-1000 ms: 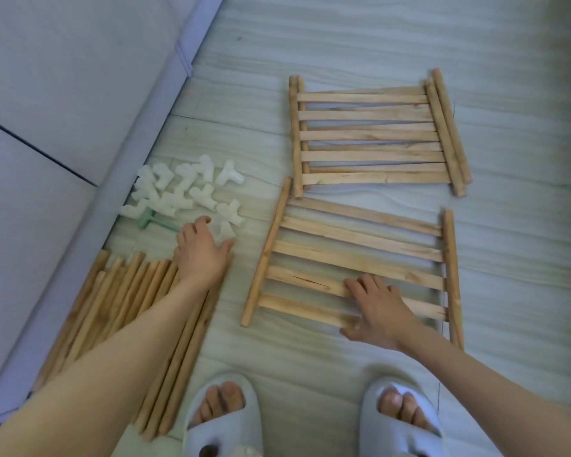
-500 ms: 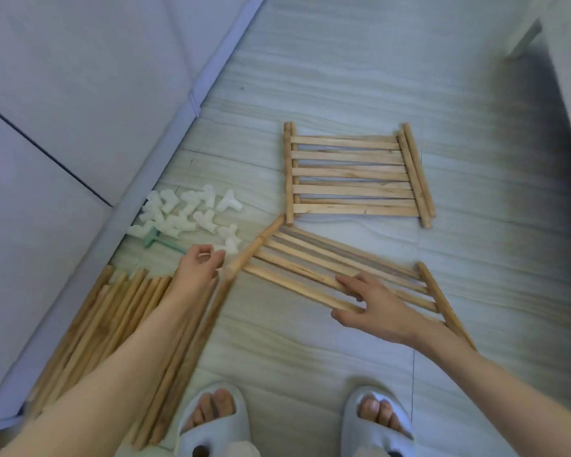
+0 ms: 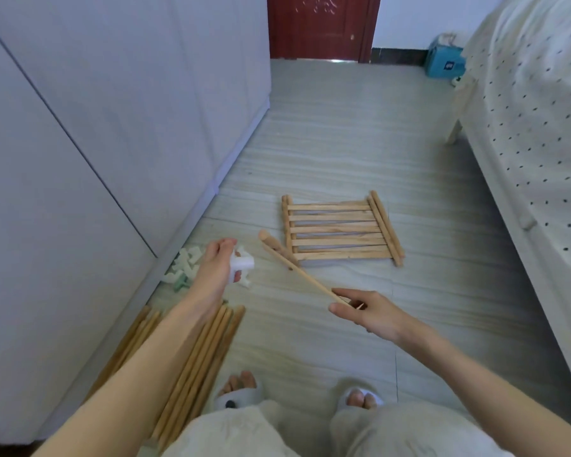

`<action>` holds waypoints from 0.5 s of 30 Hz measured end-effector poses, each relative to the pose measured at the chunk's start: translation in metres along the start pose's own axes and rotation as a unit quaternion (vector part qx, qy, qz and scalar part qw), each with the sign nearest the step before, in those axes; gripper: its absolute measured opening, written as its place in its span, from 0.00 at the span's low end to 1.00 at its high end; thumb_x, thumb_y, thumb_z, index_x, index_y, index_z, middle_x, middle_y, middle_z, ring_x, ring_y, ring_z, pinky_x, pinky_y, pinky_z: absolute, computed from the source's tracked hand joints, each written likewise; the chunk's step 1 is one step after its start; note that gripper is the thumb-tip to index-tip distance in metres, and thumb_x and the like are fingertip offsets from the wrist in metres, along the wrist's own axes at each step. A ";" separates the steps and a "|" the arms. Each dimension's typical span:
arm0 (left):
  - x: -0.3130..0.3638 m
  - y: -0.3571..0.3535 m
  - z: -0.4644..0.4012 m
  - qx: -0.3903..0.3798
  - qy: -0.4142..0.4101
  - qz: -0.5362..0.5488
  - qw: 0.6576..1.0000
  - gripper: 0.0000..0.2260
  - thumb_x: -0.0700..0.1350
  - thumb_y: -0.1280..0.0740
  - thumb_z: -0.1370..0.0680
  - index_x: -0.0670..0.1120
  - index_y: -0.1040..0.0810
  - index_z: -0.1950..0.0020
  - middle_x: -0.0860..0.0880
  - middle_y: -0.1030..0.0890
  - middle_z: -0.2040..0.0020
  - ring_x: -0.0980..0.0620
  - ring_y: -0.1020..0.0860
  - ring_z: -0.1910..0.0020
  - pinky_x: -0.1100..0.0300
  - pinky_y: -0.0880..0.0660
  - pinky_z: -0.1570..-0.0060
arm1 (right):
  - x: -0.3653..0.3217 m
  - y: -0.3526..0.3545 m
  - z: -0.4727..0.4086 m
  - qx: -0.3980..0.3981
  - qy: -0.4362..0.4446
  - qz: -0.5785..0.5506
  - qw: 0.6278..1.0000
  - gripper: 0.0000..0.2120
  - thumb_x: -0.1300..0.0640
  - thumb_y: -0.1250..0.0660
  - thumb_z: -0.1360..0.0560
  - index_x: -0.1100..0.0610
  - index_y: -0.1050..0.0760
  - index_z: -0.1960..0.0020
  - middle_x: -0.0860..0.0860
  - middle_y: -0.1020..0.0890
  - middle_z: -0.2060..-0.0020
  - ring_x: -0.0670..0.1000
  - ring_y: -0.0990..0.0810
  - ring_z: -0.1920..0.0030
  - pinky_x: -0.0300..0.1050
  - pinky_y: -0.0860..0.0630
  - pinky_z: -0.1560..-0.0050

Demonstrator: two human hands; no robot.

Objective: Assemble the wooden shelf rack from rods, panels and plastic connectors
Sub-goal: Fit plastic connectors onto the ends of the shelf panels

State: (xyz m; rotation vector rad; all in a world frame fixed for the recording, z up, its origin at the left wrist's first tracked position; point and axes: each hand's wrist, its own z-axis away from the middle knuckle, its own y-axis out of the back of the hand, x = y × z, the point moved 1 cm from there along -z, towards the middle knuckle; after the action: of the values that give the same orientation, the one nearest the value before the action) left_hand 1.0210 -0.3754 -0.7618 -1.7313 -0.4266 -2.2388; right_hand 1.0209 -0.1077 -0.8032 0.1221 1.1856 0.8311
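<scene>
A pale striped floor (image 3: 343, 153) runs from the near feet to a dark red door (image 3: 320, 26) at the far end, with a white cabinet (image 3: 96, 127) along the left and a dotted bed cover (image 3: 538, 103) on the right. A blue box (image 3: 444, 62) sits far right by the wall.

The right hand (image 3: 371, 313) pinches the near edge of a slatted panel (image 3: 297, 270), fingers curled round it; the panel is seen edge-on, its near end raised and its far rod end pointing up and left, near the floor. Just beyond it a second panel (image 3: 340, 230) lies flat on the floor.

The left hand (image 3: 216, 263) holds a white connector (image 3: 241, 262) against its palm, fingers curled over it. Behind and left of that hand, a heap of connectors (image 3: 187, 262) lies by the cabinet base, one green piece (image 3: 180, 283) among them. Near left, a bundle of rods (image 3: 195, 367) lies on the floor under the left forearm. Two slippered feet (image 3: 239, 392) show at the near edge.
</scene>
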 end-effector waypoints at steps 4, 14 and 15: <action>-0.005 -0.008 -0.002 0.005 -0.072 -0.066 0.995 0.11 0.46 0.47 0.17 0.44 0.30 0.40 0.51 0.28 0.57 0.53 0.28 0.61 0.62 0.30 0.63 | 0.011 -0.004 0.005 -0.019 -0.008 0.013 1.000 0.27 0.35 0.33 0.31 0.42 0.28 0.34 0.35 0.25 0.60 0.32 0.25 0.62 0.25 0.34 0.65; -0.018 -0.031 -0.031 -0.005 -0.135 -0.231 0.964 0.12 0.51 0.47 0.18 0.46 0.32 0.40 0.50 0.26 0.53 0.56 0.27 0.58 0.66 0.34 0.65 | 0.034 -0.005 -0.019 -0.055 -0.043 0.010 0.997 0.27 0.34 0.35 0.31 0.39 0.30 0.34 0.36 0.25 0.61 0.38 0.26 0.62 0.27 0.35 0.67; -0.019 -0.032 -0.031 -0.008 -0.133 -0.237 0.962 0.13 0.50 0.47 0.18 0.46 0.32 0.38 0.49 0.26 0.51 0.54 0.27 0.56 0.63 0.34 0.63 | 0.035 -0.005 -0.020 -0.056 -0.044 0.009 0.997 0.26 0.34 0.35 0.30 0.39 0.30 0.34 0.36 0.25 0.61 0.38 0.27 0.62 0.26 0.35 0.67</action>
State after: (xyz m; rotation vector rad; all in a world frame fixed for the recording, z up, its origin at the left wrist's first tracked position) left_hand 0.9854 -0.3572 -0.7897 -2.1295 -0.9766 -2.3099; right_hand 1.0112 -0.0959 -0.8409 0.0767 1.0539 0.8974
